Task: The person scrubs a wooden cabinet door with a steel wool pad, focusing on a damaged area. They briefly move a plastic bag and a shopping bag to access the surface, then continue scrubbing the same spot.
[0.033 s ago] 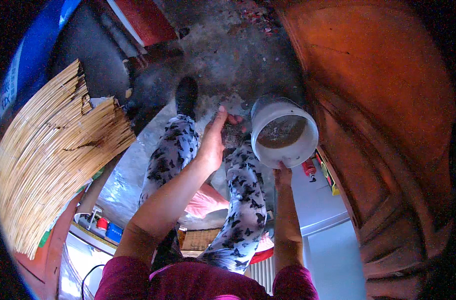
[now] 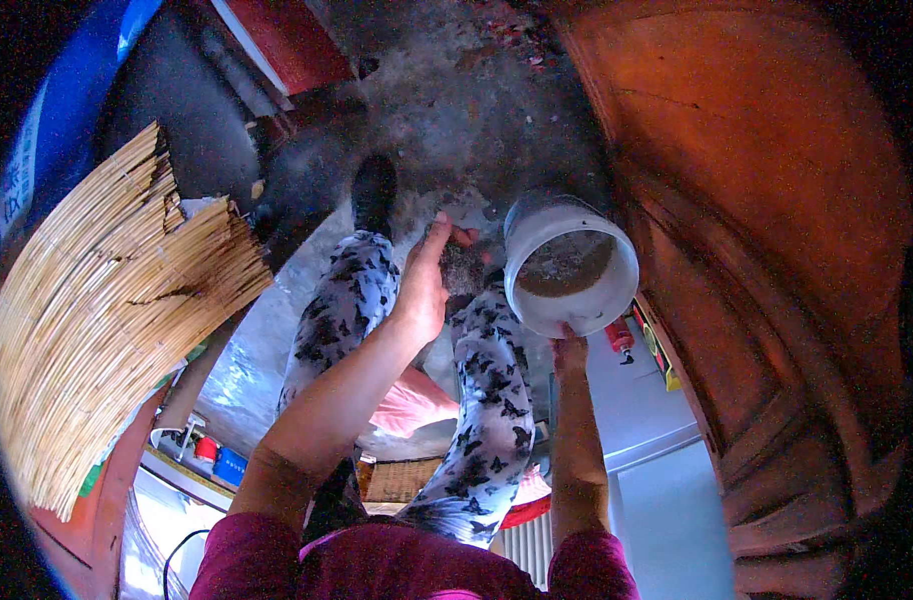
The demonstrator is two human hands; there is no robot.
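A pale, translucent round bucket (image 2: 617,275) tilts toward me, so its mouth shows. Something brownish with a speckled surface lies inside; whether it is liquid or loose grains I cannot tell. My right hand (image 2: 569,345) is closed on the near rim, thumb over the edge, with the other fingers hidden beneath. To the left of the bucket and apart from it, my left hand (image 2: 427,275) is in the air over the floor. Its thumb and fingers are stretched out and apart, and I see nothing held in it.
A bundle of straw-coloured stalks (image 2: 107,320) stands at the left, beside a blue printed sheet (image 2: 47,130). An orange-brown wooden panel (image 2: 747,110) rises at the right. A small red bottle (image 2: 620,340) is on a pale surface (image 2: 627,395). The grey floor (image 2: 447,100) has debris at the far end.
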